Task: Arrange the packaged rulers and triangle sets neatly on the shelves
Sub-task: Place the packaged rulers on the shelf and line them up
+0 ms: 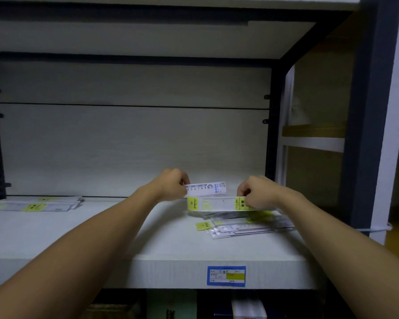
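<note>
Task partly done. Left hand [171, 184] pinches a white ruler pack [206, 188]; right hand [256, 192] pinches a yellow-labelled pack [217, 203]. Loose packs [247, 226] lower right and stack [35, 205] at left remain untidy.

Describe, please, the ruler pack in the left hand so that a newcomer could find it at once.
Start at the white shelf with the blue price label. Above its right-hand pile, the left hand pinches a white ruler pack. Unlike the yellow-ended pack beneath, it shows printed numbers and blue text.
</note>
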Motion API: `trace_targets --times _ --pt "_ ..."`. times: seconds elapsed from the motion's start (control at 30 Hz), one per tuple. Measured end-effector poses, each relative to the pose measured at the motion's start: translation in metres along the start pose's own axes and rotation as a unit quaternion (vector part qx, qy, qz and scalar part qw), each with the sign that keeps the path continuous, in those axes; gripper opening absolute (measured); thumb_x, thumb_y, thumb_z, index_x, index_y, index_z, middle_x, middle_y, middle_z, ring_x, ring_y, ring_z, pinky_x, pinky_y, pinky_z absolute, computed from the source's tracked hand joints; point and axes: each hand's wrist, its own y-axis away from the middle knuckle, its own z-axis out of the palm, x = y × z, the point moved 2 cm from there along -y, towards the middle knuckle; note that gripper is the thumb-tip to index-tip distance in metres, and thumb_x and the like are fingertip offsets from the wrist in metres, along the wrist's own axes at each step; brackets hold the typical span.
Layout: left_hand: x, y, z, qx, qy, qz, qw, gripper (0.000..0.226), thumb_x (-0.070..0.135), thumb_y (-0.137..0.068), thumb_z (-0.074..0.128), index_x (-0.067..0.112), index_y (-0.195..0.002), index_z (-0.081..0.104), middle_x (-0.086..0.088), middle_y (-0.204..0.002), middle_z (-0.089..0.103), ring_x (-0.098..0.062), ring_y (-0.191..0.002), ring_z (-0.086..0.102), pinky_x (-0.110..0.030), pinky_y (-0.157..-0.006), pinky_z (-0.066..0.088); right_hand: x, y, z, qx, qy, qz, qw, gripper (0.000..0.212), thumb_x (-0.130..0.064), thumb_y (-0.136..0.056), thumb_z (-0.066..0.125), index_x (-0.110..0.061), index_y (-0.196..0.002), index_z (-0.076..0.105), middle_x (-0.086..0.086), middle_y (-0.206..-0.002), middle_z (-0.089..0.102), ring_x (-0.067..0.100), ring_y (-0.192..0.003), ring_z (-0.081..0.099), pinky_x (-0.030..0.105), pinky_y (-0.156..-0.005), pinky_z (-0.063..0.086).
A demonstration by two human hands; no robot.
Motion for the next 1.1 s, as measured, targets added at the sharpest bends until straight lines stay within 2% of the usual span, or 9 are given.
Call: trace_targets --times 0.13,0.3,0.43,0.53,0.6,0.8,0.93,1.03,1.1 --pt "-0.005 0.003 -0.004 0.027 0.010 -0.034 0.999 0.021 0.012 -0.080 0.058 0.020 -0.093 0.073 0.002 -0.080 0.065 -0.017 -0.079 0.058 -0.023 -0.060 0.038 -0.009 -0.006 0.007 0.028 -0.018 -0.025 0.999 0.030 -0.002 -0.071 0.044 -0.006 -0.080 0.073 0.006 -0.084 0.068 0.025 -0.083 0.063 0.036 -0.061 0.051" --pt "-0.021 0.011 -0.010 0.019 -0.010 -0.047 0.999 0.014 0.019 -0.084 0.062 0.019 -0.090 0.075 0.001 -0.084 0.069 -0.020 -0.083 0.058 -0.025 -0.069 0.043 -0.019 -0.014 0.017 0.042 -0.013 -0.052 0.998 0.023 -0.004 -0.078 0.054 -0.019 -0.073 0.071 -0.001 -0.073 0.067 0.018 -0.074 0.061 0.035 -0.061 0.050" --pt "-0.041 0.016 -0.020 0.020 -0.017 -0.054 0.998 0.016 0.016 -0.086 0.062 0.016 -0.093 0.076 -0.003 -0.089 0.071 -0.022 -0.087 0.058 -0.026 -0.073 0.045 -0.033 -0.020 0.021 0.041 -0.003 -0.071 0.997 0.022 -0.013 -0.085 0.064 -0.029 -0.070 0.067 -0.008 -0.073 0.066 0.010 -0.070 0.059 0.025 -0.059 0.045" --pt "-0.062 0.016 -0.028 0.030 -0.012 -0.057 0.998 0.016 0.013 -0.086 0.061 0.014 -0.094 0.075 -0.005 -0.092 0.071 -0.025 -0.092 0.061 -0.028 -0.074 0.048 -0.052 -0.029 0.026 0.057 -0.004 -0.082 0.995 0.015 -0.025 -0.086 0.071 -0.028 -0.072 0.069 -0.008 -0.074 0.069 0.009 -0.071 0.060 0.026 -0.063 0.045" --pt "-0.080 0.016 -0.033 0.033 -0.015 -0.050 0.998 0.017 0.010 -0.086 0.059 0.014 -0.093 0.074 -0.005 -0.093 0.071 -0.024 -0.092 0.061 -0.027 -0.072 0.045 -0.070 -0.038 0.032 0.068 -0.002 -0.083 0.994 0.015 -0.028 -0.084 0.074 -0.031 -0.070 0.068 -0.010 -0.074 0.070 0.007 -0.073 0.062 0.023 -0.063 0.044" --pt "-0.143 0.020 -0.053 0.030 -0.024 -0.013 0.999 0.019 0.006 -0.086 0.057 0.010 -0.096 0.072 -0.003 -0.091 0.069 -0.019 -0.084 0.054 -0.023 -0.068 0.038 -0.135 -0.062 0.055 0.075 0.037 -0.074 0.994 0.011 -0.019 -0.085 0.072 -0.027 -0.078 0.069 -0.011 -0.073 0.065 0.007 -0.071 0.056 0.008 -0.054 0.033" --pt "-0.180 0.023 -0.065 0.027 -0.025 -0.002 0.999 0.021 0.005 -0.085 0.057 0.012 -0.096 0.073 0.002 -0.085 0.063 -0.017 -0.083 0.053 -0.021 -0.066 0.035 -0.171 -0.076 0.065 0.085 0.053 -0.052 0.994 0.006 -0.018 -0.085 0.071 -0.023 -0.083 0.073 -0.005 -0.076 0.067 0.011 -0.073 0.056 0.010 -0.054 0.033" --pt "-0.197 0.024 -0.067 0.024 -0.012 0.002 1.000 0.018 0.007 -0.085 0.057 0.014 -0.093 0.073 0.001 -0.084 0.065 -0.017 -0.082 0.055 -0.020 -0.065 0.036 -0.187 -0.084 0.069 0.083 0.055 -0.043 0.994 0.008 -0.017 -0.084 0.070 -0.024 -0.083 0.073 -0.004 -0.077 0.067 0.014 -0.076 0.058 0.021 -0.060 0.038" --pt "-0.203 0.024 -0.069 0.022 -0.014 0.007 1.000 0.018 0.008 -0.085 0.057 0.014 -0.093 0.073 -0.001 -0.087 0.068 -0.018 -0.082 0.056 -0.020 -0.065 0.036 -0.194 -0.087 0.069 0.086 0.059 -0.039 0.994 0.008 -0.016 -0.084 0.070 -0.022 -0.086 0.075 -0.004 -0.077 0.067 0.014 -0.077 0.058 0.022 -0.063 0.038"
